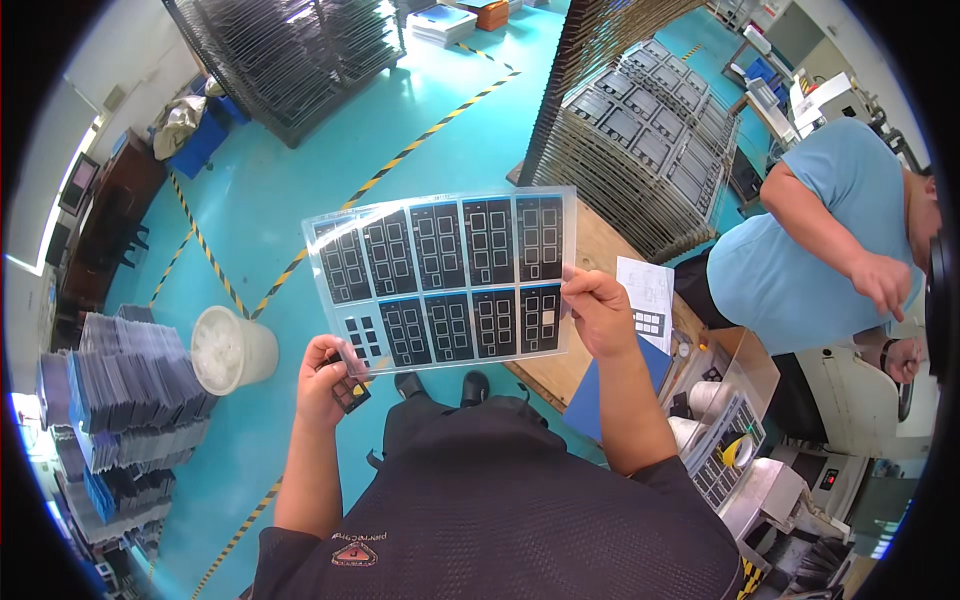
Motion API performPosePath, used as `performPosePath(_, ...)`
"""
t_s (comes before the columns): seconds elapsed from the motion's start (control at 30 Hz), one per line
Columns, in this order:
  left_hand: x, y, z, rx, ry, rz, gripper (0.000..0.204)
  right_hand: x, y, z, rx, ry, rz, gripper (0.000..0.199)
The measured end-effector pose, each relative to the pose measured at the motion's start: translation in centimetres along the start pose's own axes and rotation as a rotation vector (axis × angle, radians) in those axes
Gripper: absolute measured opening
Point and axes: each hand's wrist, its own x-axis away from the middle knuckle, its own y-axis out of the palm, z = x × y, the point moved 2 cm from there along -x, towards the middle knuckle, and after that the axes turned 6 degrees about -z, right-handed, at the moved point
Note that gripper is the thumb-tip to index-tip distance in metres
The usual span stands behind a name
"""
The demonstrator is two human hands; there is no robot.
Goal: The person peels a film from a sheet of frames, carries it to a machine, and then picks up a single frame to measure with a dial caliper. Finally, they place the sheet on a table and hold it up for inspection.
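Note:
A clear plastic sheet [437, 240] printed with two rows of black panels is held up in front of me. Each panel carries pale-outlined squares, except that the lower left spot shows only loose-looking black squares on clear film. My left hand [320, 385] is closed on the sheet's lower left corner. In that same hand is a small black panel [350, 396] with square windows and a yellow spot, below the corner. My right hand [605, 315] pinches the right edge between thumb and fingers.
At right, a wooden table [555, 378] holds papers [643, 290], a blue folder [620, 390] and tape rolls [710, 398]. Wire drying racks [640, 130] stand behind it. A co-worker in a blue shirt [810, 270] is beside them. Leftward are a white bucket [235, 350] and stacked sheets [130, 390].

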Motion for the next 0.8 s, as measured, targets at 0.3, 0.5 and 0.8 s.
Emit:
performPosePath(0.3, 0.0, -0.1, 0.1, 0.003, 0.004, -0.02, 0.029, 0.0, 0.2, 0.1, 0.016, -0.005, 0.023, 0.016)
performPosePath(0.5, 0.2, -0.2, 0.3, 0.009, 0.007, -0.041, 0.029, -0.1, 0.5, 0.0, -0.007, -0.008, -0.002, 0.016)
performPosePath(0.8, 0.7, -0.3, 0.4, 0.015, 0.012, -0.037, 0.029, 0.0, 0.8, 0.1, -0.007, -0.017, -0.014, 0.016)
